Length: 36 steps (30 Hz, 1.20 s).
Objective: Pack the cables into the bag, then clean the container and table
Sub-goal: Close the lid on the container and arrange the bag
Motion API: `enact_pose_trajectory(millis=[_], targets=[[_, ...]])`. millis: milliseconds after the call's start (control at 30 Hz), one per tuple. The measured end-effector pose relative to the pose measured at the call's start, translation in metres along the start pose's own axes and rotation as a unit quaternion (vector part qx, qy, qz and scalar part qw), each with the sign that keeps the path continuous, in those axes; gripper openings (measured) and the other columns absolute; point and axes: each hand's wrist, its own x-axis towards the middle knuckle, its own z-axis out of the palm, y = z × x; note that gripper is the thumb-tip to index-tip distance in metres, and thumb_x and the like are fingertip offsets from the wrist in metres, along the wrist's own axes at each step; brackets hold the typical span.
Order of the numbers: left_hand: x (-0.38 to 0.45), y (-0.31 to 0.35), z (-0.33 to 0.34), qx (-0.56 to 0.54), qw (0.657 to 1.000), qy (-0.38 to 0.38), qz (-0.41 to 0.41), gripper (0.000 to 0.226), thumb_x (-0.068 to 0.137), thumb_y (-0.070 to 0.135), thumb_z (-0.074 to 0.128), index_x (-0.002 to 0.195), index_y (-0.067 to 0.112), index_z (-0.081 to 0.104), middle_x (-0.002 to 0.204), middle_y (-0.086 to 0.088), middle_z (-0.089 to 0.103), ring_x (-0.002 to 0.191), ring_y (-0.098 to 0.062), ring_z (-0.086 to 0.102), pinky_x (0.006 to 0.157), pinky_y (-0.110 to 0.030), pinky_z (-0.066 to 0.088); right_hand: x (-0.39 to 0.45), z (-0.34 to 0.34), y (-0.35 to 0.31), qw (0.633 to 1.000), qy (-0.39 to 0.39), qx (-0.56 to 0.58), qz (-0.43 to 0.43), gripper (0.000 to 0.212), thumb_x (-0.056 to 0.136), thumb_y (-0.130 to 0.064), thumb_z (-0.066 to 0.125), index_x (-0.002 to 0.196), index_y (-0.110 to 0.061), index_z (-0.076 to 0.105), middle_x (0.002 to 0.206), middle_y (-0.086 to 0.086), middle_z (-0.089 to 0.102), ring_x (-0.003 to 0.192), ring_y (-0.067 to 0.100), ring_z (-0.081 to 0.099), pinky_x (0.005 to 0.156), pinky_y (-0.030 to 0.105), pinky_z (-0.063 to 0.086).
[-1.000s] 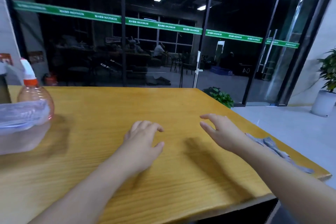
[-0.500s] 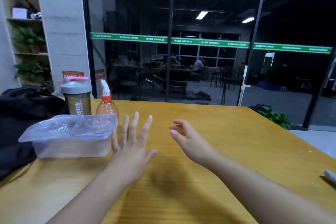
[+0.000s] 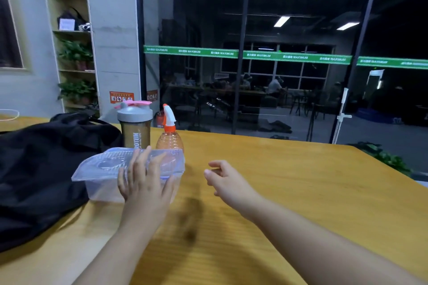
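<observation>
Container [image 3: 102, 169], clear plastic, lidded, left of centre on table [image 3: 289, 183], touching black bag [image 3: 46, 169]; left hand [image 3: 144, 183], fingers straight and spread, in front of it, contact uncertain. Right hand [image 3: 228, 180] loosely curled, holding nothing, over bare wood toward the right edge. Bag cut off at frame left; cables unseen.

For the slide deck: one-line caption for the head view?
Left hand reaches with fingers spread over the clear plastic container beside the black bag; right hand hovers above the wooden table.
</observation>
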Motion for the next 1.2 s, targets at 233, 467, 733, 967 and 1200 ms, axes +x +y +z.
enact_pose_trajectory(millis=[233,467,733,967,1200], targets=[[0.0,-0.009,0.001,0.005,0.998,0.035,-0.054,0.033,0.081,0.035,0.06,0.111,0.022,0.058,0.134,-0.008,0.043,0.13,-0.027,0.032,0.105,-0.059,0.018,0.032,0.039,-0.017,0.995,-0.016,0.072,0.072,0.032,0.098,-0.032,0.043,0.122,-0.012,0.049,0.094,-0.002,0.057,0.078,0.012,0.056,0.063,0.023,0.047],[0.0,-0.012,0.001,-0.006,0.99,0.018,-0.138,0.037,0.083,0.031,0.065,0.116,0.017,0.057,0.14,-0.008,0.037,0.134,-0.028,0.025,0.105,-0.056,0.014,0.052,0.056,-0.021,0.978,-0.004,0.17,0.122,0.026,0.097,-0.029,0.045,0.107,-0.007,0.056,0.08,0.001,0.053,0.063,0.012,0.049,0.055,0.02,0.042],[-0.004,-0.003,0.003,-0.03,0.991,0.022,-0.126,0.036,0.082,0.028,0.066,0.114,0.015,0.056,0.136,-0.009,0.04,0.13,-0.028,0.028,0.099,-0.053,0.023,0.058,0.054,-0.022,0.964,0.009,0.242,0.113,0.022,0.087,-0.003,0.044,0.067,-0.012,0.048,0.056,0.001,0.048,0.044,0.009,0.042,0.045,0.019,0.04],[-0.005,0.001,0.0,-0.038,0.996,0.067,-0.042,0.031,0.08,0.04,0.051,0.101,0.018,0.058,0.11,-0.005,0.052,0.105,-0.021,0.034,0.082,-0.045,0.035,0.046,0.036,-0.018,0.956,0.059,0.275,0.083,0.02,0.085,-0.001,0.041,0.072,-0.013,0.047,0.062,0.002,0.047,0.052,0.012,0.04,0.048,0.021,0.037],[-0.003,0.021,-0.012,-0.022,0.985,0.115,0.127,0.021,0.087,0.03,0.04,0.104,0.029,0.053,0.099,0.001,0.045,0.095,-0.026,0.041,0.081,-0.036,0.032,0.009,-0.006,-0.008,0.933,0.045,0.35,0.074,0.018,0.086,0.005,0.044,0.089,-0.011,0.051,0.055,-0.002,0.049,0.05,0.01,0.041,0.051,0.02,0.039]])
